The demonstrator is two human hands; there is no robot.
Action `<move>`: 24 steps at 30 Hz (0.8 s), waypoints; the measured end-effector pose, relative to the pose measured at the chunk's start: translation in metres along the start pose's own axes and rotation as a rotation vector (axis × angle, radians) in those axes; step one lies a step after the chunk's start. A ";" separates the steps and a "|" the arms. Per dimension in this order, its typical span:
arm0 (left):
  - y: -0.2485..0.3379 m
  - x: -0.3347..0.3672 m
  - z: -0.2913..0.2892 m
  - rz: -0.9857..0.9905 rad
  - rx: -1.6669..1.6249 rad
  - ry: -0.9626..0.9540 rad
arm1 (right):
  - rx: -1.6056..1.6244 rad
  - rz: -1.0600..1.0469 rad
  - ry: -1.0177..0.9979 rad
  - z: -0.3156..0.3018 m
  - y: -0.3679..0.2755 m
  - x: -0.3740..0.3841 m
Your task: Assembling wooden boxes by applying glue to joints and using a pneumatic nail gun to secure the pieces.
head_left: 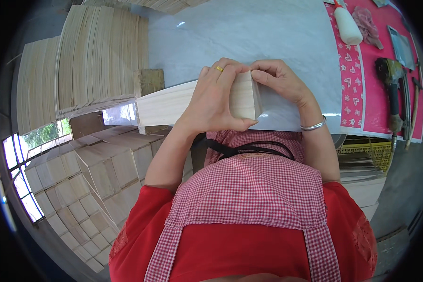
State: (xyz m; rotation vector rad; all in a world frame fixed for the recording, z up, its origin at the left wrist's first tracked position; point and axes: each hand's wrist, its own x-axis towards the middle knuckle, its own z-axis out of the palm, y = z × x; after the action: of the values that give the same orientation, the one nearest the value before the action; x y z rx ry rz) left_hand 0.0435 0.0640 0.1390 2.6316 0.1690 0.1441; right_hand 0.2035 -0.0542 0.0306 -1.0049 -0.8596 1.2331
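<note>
A long, pale wooden box-shaped piece lies across the near side of the table. I cannot tell whether it is hollow. My left hand spans its right part from above, with the thumb on the near edge by the corner and the fingers over the far edge. At the far right corner, my right hand pinches the edge of the same piece between thumb and fingers. Part of the piece's narrow right end shows between my hands. A small brown wood block sits beyond the piece's left end.
Tall stacks of thin boards stand at the left. Below them are piled wooden boxes. To the right, a pink patterned cloth bears a white glue bottle, a rag, a black-handled tool and a hammer.
</note>
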 end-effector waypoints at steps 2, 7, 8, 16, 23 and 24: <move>0.000 -0.001 -0.001 -0.006 -0.001 -0.002 | 0.016 -0.003 -0.006 0.001 0.001 0.001; 0.003 0.001 0.000 -0.020 -0.004 -0.008 | 0.047 -0.024 -0.002 -0.003 0.007 0.001; 0.003 0.000 0.001 -0.023 -0.005 -0.005 | 0.041 -0.020 -0.006 -0.004 0.007 0.001; -0.001 -0.003 0.004 -0.016 -0.022 0.055 | -0.638 -0.255 0.584 -0.009 -0.025 -0.047; -0.006 -0.005 0.006 0.021 0.005 0.060 | -1.920 0.170 1.192 -0.129 -0.069 -0.218; -0.007 -0.006 0.006 0.014 -0.006 0.082 | -1.943 0.154 1.177 -0.133 -0.067 -0.225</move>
State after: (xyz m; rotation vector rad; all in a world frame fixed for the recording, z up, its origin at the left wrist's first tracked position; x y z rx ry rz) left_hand 0.0379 0.0659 0.1298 2.6225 0.1781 0.2572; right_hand 0.3169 -0.2988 0.0496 -2.8299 -0.7694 -0.7016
